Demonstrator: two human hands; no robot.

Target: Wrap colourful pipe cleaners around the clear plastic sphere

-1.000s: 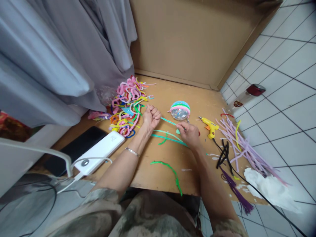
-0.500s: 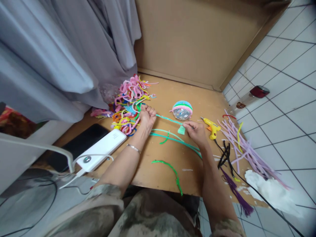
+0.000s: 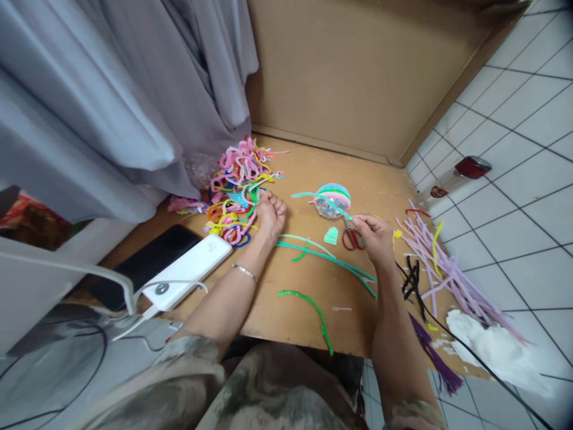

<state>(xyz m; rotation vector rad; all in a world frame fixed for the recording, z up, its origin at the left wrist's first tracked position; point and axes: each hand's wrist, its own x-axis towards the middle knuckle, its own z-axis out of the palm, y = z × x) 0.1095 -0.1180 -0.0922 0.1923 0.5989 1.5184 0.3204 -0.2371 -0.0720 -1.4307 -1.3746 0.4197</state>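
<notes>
My right hand (image 3: 373,237) pinches one end of a teal pipe cleaner (image 3: 324,200), whose free end reaches left across the front of a round clear ornament (image 3: 332,207) banded in blue, green and pink. Scissors (image 3: 353,239) with red handles show just left of that hand; whether they touch it I cannot tell. A small mint-green piece (image 3: 331,236) lies beside them. My left hand (image 3: 271,213) is closed at the edge of a pile of coloured pipe cleaners (image 3: 239,164); its fingers hide whatever is inside. Long teal pipe cleaners (image 3: 322,254) lie between my forearms.
Left are a white power bank (image 3: 188,272) and a black phone (image 3: 147,263). Right are lilac pipe cleaners (image 3: 441,269), black ones (image 3: 412,278), a purple bundle (image 3: 436,358) and white fluff (image 3: 483,340). A yellow glue gun (image 3: 397,235) is mostly hidden behind my right hand.
The teal strand stretched between both hands has left my left hand and swings up in front of the ornament. My right hand has moved right, covering the glue gun; the scissors now show.
</notes>
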